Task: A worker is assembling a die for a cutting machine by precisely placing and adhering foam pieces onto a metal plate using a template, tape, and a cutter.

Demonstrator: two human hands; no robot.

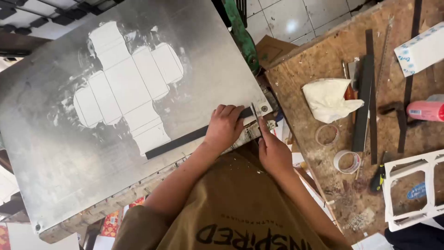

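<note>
1. I have the left hand [225, 126] pressed flat, fingers together, on the right end of a dark strip [185, 139] that lies along the near edge of the grey metal plate [51, 153]. It bears down on the strip without closing around it.

2. My right hand [274, 149] is pinched on a thin blade [255, 116] held nearly upright, its tip at the strip's right end, just beside the left fingertips. The two hands sit close together at the plate's near right corner.

3. I judge the step in hand to be trimming or seating the strip end with the blade. The next move calls for steady downward pressure from the left hand so the strip cannot slide, and a blade stroke kept clear of those fingertips.

4. The strip runs leftward to the foot of a white carton-shaped outline [127, 88] in the middle of the plate; the metal around it is scuffed and streaked.

5. To the right stands a worn wooden bench [305, 65], dusty and scattered with chips. On it lie a crumpled white cloth [330, 98], two tape rolls [346, 161], long dark bars [363, 99], a red can [425, 111] and a white cutout frame [411, 187].

6. Far off, past the plate, pale floor tiles [286, 18] show, with a green machine part [243, 34] between plate and bench.
</note>
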